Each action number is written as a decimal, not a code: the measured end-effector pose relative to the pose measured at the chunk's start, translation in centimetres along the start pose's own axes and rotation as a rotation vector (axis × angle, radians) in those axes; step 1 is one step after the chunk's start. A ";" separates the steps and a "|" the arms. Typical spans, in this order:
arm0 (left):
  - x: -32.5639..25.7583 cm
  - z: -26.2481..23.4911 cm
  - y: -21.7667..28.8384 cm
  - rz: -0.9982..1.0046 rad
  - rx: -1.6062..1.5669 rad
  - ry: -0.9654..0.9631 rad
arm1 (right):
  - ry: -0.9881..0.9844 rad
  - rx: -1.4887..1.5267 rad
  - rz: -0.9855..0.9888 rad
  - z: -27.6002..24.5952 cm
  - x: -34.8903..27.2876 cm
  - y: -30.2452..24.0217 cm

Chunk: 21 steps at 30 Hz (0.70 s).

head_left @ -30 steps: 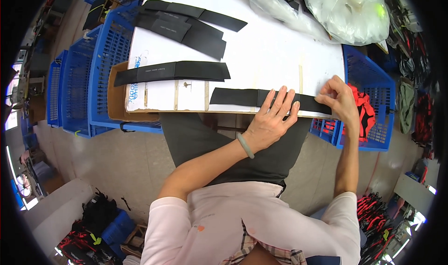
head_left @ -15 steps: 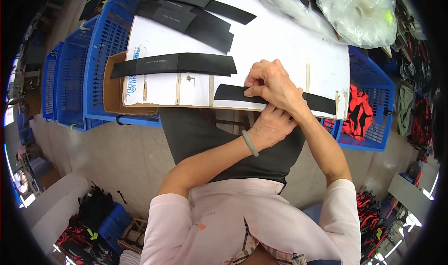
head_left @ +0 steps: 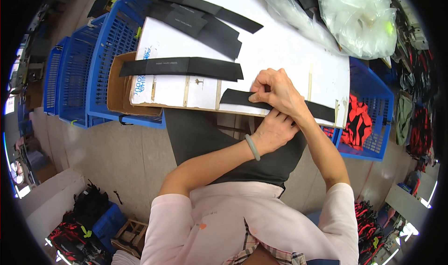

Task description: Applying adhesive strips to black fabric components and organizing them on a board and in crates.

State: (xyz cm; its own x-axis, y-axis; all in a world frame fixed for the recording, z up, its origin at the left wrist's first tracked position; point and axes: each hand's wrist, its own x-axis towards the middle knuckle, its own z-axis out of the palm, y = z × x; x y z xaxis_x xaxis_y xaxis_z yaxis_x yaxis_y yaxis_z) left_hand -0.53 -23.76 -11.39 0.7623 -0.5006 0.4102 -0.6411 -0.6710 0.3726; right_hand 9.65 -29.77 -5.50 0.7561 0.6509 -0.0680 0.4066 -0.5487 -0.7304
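Note:
A flat black fabric strip (head_left: 235, 97) lies along the front edge of the white tabletop (head_left: 275, 45). My right hand (head_left: 281, 96) is closed over its middle, the thumb pressing on the strip and the index finger bent against it. Crossing beneath my right wrist, my left hand (head_left: 275, 132) has its fingers bent together at the table's edge, beside the strip. Their tips are partly hidden, so what they grip does not show. A greenish bangle circles the left wrist. To the left lies another long black strip (head_left: 205, 68), with its end over an open cardboard box (head_left: 122, 90).
More black strips (head_left: 200, 24) overlap at the far left of the table. Clear plastic bags (head_left: 357, 20) are heaped at the far right. Blue crates (head_left: 105, 64) stand at the left; a blue crate (head_left: 373, 85) at the right holds red and black pieces (head_left: 358, 122).
The view has shifted slightly, so the table and strips appear a little lower and farther right. Both hands keep nearly the same pose at the strip.

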 end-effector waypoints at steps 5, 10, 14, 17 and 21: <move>0.2 -4.0 0.1 0.131 0.012 0.216 | 0.282 0.717 0.265 -3.9 -2.9 0.9; -1.2 -15.8 -2.5 0.129 0.142 0.327 | 0.462 0.784 0.215 -7.7 -6.1 2.1; -1.9 -20.2 -11.6 -0.002 0.382 0.348 | 0.455 0.654 0.101 -7.2 -2.4 -0.5; -5.9 -16.8 -17.5 -0.219 0.272 0.234 | 0.266 0.524 -0.049 -3.8 5.0 -3.4; -6.0 -15.2 -18.0 -0.222 0.225 0.247 | 0.519 -0.141 -0.275 1.8 14.5 -5.1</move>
State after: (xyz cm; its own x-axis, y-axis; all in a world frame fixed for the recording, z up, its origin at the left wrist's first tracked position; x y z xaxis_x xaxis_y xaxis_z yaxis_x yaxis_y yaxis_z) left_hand 5.03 -0.40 -7.93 0.8185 -0.2015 0.5380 -0.4066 -0.8648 0.2946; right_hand 17.69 -16.60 -3.98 0.7503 0.4574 0.4773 0.6603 -0.4839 -0.5743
